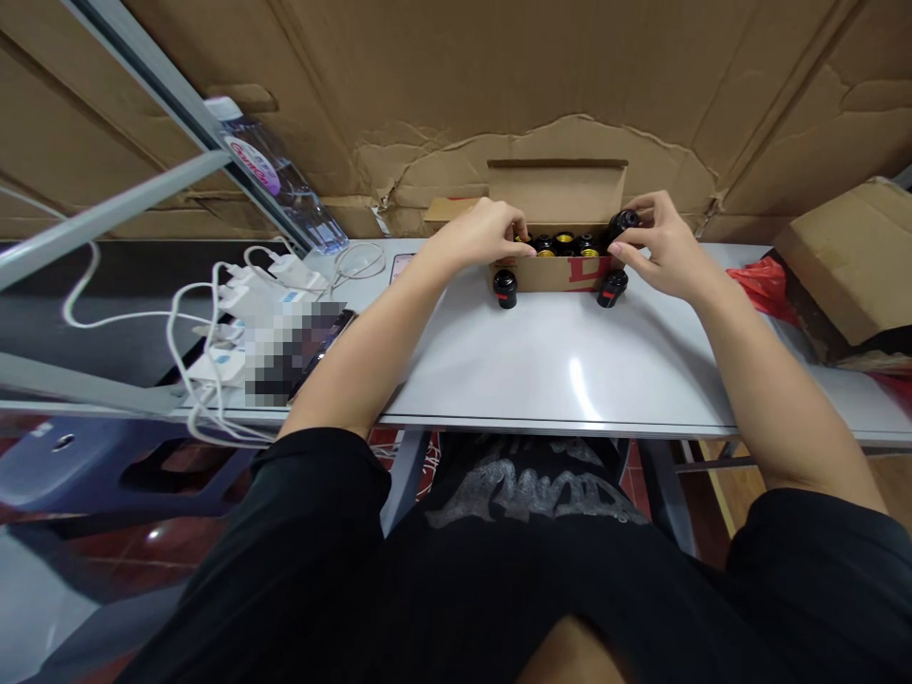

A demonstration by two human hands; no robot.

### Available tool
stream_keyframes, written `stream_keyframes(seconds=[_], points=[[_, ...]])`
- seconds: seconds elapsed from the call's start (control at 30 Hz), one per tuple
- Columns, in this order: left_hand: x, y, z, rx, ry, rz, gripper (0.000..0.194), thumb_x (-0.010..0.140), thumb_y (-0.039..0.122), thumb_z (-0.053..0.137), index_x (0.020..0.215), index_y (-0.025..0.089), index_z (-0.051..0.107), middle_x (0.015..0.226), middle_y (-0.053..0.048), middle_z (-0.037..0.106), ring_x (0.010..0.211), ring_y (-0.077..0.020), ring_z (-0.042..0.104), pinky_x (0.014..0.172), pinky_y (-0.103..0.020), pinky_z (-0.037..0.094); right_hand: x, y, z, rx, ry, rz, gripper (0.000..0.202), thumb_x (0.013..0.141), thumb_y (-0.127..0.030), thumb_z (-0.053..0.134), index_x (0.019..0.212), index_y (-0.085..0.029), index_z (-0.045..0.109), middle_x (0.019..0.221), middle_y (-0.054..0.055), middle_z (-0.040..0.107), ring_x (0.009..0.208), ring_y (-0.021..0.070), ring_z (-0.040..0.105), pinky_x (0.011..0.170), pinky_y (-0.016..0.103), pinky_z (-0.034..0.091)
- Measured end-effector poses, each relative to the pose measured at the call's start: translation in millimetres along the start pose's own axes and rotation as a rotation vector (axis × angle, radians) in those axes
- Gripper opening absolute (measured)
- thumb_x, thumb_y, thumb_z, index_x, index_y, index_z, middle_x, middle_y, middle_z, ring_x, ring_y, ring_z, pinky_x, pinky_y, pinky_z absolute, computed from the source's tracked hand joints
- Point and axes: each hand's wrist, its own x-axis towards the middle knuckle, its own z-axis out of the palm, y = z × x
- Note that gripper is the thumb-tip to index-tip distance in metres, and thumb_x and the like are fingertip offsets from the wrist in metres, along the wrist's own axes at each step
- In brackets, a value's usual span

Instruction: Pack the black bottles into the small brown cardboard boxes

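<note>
An open cardboard box [556, 275] with red print stands at the back of the white table, its lid flap raised. Inside are several short black cylindrical parts [564, 242], some showing gold ringed, thread-like ends. My right hand [666, 249] pinches one black cylindrical part [622, 224] at the box's right end. Over the left end of the box, my left hand [488, 231] has its fingers curled down; what they grip is mostly hidden. Two more black parts with red marks stand in front of the box, one at the left [505, 289] and one at the right [612, 288].
White chargers and cables [242, 294] crowd the table's left side, beside a phone [332, 337]. A water bottle [277, 180] leans behind the grey metal frame [161, 71]. At the right are a cardboard box [855, 256] and red plastic [764, 285]. Cardboard sheeting [456, 85] backs the table.
</note>
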Motion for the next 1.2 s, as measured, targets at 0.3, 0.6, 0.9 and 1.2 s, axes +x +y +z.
stream_keyframes(seconds=[0.3, 0.6, 0.9, 1.2], points=[[4, -9, 3.4, -0.041, 0.007, 0.032, 0.032, 0.103, 0.042, 0.087, 0.129, 0.023, 0.095, 0.121, -0.012, 0.096, 0.118, -0.0305, 0.086, 0.111, -0.043, 0.064, -21, -49, 0, 0.097, -0.028, -0.176, 0.060, 0.125, -0.081, 0.068, 0.114, -0.033, 0.103, 0.163, 0.021, 0.073, 0.149, 0.0525, 0.076, 0.129, 0.078, 0.065], [2, -2, -3.5, 0.051, -0.092, 0.066, 0.046, 0.108, 0.039, 0.072, 0.145, 0.029, 0.098, 0.124, -0.008, 0.098, 0.119, -0.0279, 0.087, 0.124, -0.042, 0.064, -27, -64, 9, -0.113, -0.343, -0.301, 0.059, 0.129, -0.071, 0.063, 0.109, -0.033, 0.103, 0.158, 0.021, 0.080, 0.150, 0.0524, 0.065, 0.130, 0.084, 0.058], [1, 0, -4.3, 0.056, -0.109, 0.076, 0.048, 0.111, 0.041, 0.069, 0.146, 0.028, 0.099, 0.132, -0.010, 0.099, 0.124, -0.0289, 0.088, 0.124, -0.042, 0.063, -28, -56, 5, -0.126, -0.353, -0.269, 0.048, 0.126, -0.059, 0.071, 0.105, -0.032, 0.105, 0.168, 0.020, 0.079, 0.152, 0.0551, 0.066, 0.133, 0.083, 0.055], [3, -6, -1.6, 0.008, -0.049, 0.041, 0.038, 0.107, 0.054, 0.080, 0.129, 0.029, 0.098, 0.121, -0.010, 0.098, 0.115, -0.0285, 0.086, 0.113, -0.043, 0.066, -24, -60, -2, -0.043, -0.207, -0.239, 0.054, 0.131, -0.065, 0.060, 0.116, -0.036, 0.103, 0.158, 0.016, 0.085, 0.146, 0.0513, 0.069, 0.130, 0.081, 0.054]])
